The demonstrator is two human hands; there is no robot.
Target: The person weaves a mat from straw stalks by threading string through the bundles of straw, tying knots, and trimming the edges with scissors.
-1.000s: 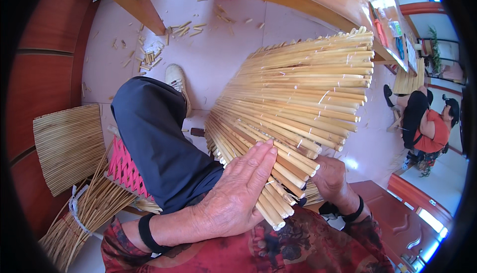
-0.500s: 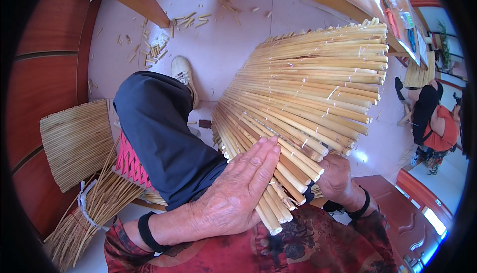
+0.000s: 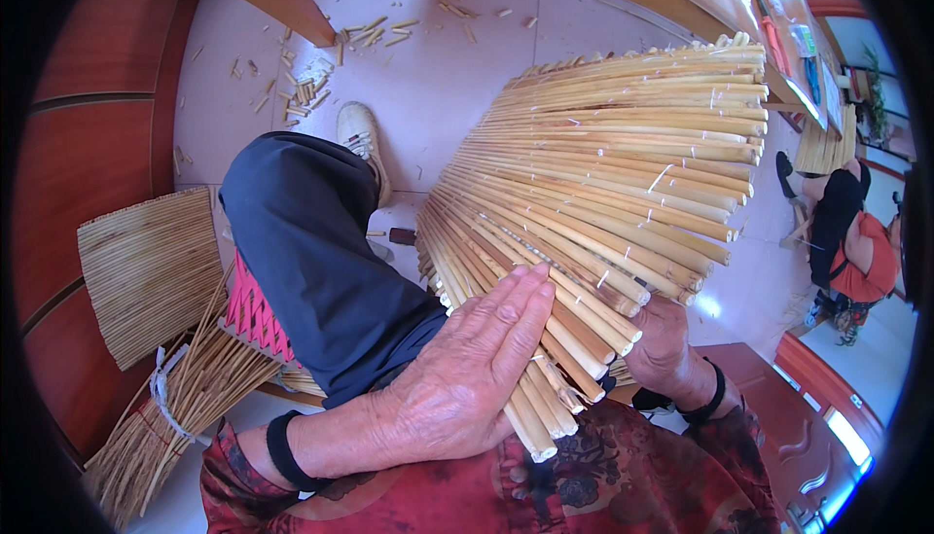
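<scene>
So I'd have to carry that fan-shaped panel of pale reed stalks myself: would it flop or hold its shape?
The fan-shaped panel of pale reed stalks probably stays fairly stiff along its straight stalks. It might bend across them, being only stitched. Likely light for its size: the left hand lies flat on it without gripping.

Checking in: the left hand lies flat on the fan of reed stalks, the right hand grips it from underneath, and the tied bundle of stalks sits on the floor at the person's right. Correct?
Not quite. The tied bundle lies at the person's left, below the woven mat, as the head view shows. The rest holds: the left hand lies flat on the fan of reed stalks, and the right hand grips it from underneath.
</scene>
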